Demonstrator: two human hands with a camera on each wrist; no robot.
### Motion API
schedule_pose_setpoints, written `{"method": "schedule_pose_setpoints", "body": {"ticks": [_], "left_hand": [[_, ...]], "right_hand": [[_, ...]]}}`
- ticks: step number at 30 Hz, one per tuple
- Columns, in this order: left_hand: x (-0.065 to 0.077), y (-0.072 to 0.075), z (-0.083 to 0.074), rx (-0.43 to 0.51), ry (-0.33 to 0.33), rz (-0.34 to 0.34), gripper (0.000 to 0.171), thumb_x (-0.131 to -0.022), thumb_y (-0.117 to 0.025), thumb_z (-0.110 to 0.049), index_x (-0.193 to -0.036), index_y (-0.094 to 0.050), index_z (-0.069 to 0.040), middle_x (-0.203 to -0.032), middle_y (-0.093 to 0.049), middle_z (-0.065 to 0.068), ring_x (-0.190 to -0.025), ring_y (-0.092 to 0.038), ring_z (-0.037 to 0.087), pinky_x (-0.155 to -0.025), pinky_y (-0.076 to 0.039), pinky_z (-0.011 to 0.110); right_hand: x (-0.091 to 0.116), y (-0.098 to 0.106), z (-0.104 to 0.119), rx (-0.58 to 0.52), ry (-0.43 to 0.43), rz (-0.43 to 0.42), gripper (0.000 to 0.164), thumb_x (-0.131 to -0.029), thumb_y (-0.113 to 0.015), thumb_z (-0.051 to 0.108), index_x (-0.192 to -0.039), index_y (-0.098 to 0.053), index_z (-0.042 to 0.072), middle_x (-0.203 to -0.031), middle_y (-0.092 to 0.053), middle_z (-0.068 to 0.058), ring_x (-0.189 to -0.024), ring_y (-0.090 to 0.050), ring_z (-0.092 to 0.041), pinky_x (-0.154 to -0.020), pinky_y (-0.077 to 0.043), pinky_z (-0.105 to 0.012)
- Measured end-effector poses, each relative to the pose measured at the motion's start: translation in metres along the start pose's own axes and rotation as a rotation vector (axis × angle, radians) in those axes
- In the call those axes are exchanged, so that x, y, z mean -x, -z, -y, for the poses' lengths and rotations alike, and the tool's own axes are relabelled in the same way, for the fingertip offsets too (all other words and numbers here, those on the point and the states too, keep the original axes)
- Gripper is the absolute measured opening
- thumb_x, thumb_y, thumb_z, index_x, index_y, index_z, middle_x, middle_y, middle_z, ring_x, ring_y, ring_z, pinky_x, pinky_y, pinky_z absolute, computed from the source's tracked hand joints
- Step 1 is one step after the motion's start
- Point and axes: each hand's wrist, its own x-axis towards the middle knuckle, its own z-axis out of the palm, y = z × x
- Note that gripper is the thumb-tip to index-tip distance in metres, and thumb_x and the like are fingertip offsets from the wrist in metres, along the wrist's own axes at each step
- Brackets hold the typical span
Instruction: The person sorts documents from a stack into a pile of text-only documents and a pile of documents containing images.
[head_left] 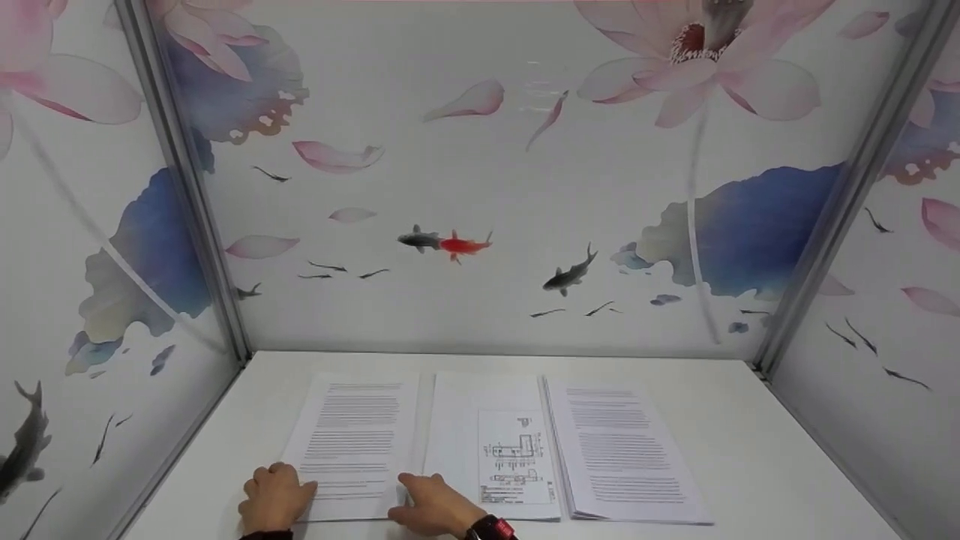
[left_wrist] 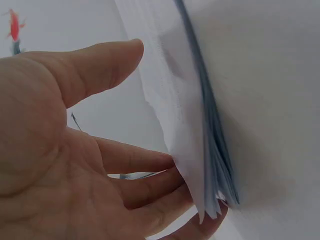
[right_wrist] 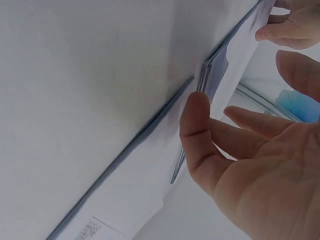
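Head, leftmost paper stack [head_left: 361, 442]: lower left-centre; left hand [head_left: 271, 499] and right hand [head_left: 435, 506] flank it, I judge for steadiness.
Left wrist, left hand: fingers extended, touching its edge, thumb apart.
Right wrist, right hand: lower right, loosely spread.

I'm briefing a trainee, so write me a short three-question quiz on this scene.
1. Multiple choice: which paper stack shows a technical drawing?
A) left
B) middle
C) right

2. True or false: the right hand is over the right-hand stack.

3. Fill in: in the head view, the left hand is at the ____ edge of the left-hand stack.

Key:
1. B, the middle stack.
2. False; it is by the right edge of the left-hand stack.
3. left
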Motion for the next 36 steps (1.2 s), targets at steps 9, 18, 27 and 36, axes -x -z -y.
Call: {"method": "schedule_pose_setpoints", "body": {"ticks": [9,18,27,36], "left_hand": [[0.001,0.003,-0.006,0.074,-0.002,-0.087,0.042,-0.083,-0.056,-0.009,-0.111,-0.041,0.020,-0.090,-0.045,0.032,-0.083,-0.051,0.045,-0.063,-0.045,0.054],[0.005,-0.002,-0.013,-0.027,-0.102,-0.031,0.058,-0.083,-0.048,0.002,-0.134,-0.021,0.015,-0.111,-0.044,0.037,-0.094,-0.048,0.051,-0.074,-0.038,0.065],[0.003,-0.005,-0.011,-0.050,-0.073,-0.049,0.058,-0.083,-0.048,0.003,-0.130,-0.019,0.021,-0.106,-0.050,0.036,-0.091,-0.052,0.048,-0.070,-0.043,0.059],[0.003,-0.004,-0.013,-0.033,-0.116,-0.109,0.043,-0.085,-0.047,0.004,-0.123,-0.034,0.018,-0.095,-0.055,0.032,-0.084,-0.055,0.047,-0.065,-0.044,0.058]], "right_hand": [[-0.001,-0.001,-0.008,-0.076,0.064,-0.041,0.051,-0.081,-0.065,0.030,-0.123,-0.054,0.002,-0.109,-0.062,-0.012,-0.097,-0.059,-0.017,-0.085,-0.046,-0.037],[-0.003,-0.003,-0.011,-0.110,0.103,-0.037,0.042,-0.081,-0.064,0.027,-0.114,-0.060,0.001,-0.102,-0.065,-0.008,-0.085,-0.060,-0.011,-0.077,-0.049,-0.035],[-0.004,-0.005,-0.013,-0.122,0.108,-0.037,0.037,-0.082,-0.064,0.026,-0.110,-0.063,0.001,-0.101,-0.065,-0.007,-0.086,-0.060,-0.011,-0.078,-0.049,-0.035],[-0.005,-0.006,-0.015,-0.134,0.108,-0.033,0.037,-0.082,-0.064,0.026,-0.109,-0.063,0.001,-0.102,-0.065,-0.007,-0.086,-0.059,-0.010,-0.079,-0.048,-0.036]]}}
